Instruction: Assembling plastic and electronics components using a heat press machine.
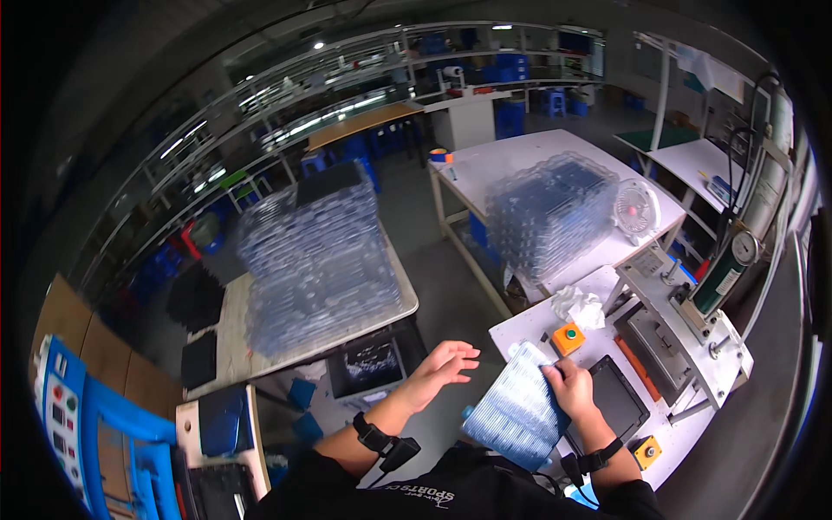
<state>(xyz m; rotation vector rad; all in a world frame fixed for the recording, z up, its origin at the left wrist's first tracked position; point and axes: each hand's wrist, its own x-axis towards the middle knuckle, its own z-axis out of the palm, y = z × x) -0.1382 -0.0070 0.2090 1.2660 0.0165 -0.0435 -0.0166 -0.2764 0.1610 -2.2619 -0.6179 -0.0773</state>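
Observation:
A flat rectangular panel (514, 411) with a shiny, ribbed, silver-blue face hangs tilted in front of my body. My right hand (571, 392) grips its upper right edge, thumb on the face and fingers mostly hidden behind. To the left of the panel, my left hand (442, 373) is in the air with its fingers stretched out and nothing in it. Just beyond my right hand, a black shallow frame (620, 400) lies on the white bench, partly covered by that hand and the panel. A bench press (672, 299) with a green cylinder and round gauge stands behind the frame.
Orange button boxes (568, 338) sit on the bench near crumpled white paper (579, 308). Stacked clear plastic trays (325, 299) fill the left table; another tray stack (550, 217) stands on the far white table beside a small fan (637, 211). A blue machine (130, 420) is at lower left.

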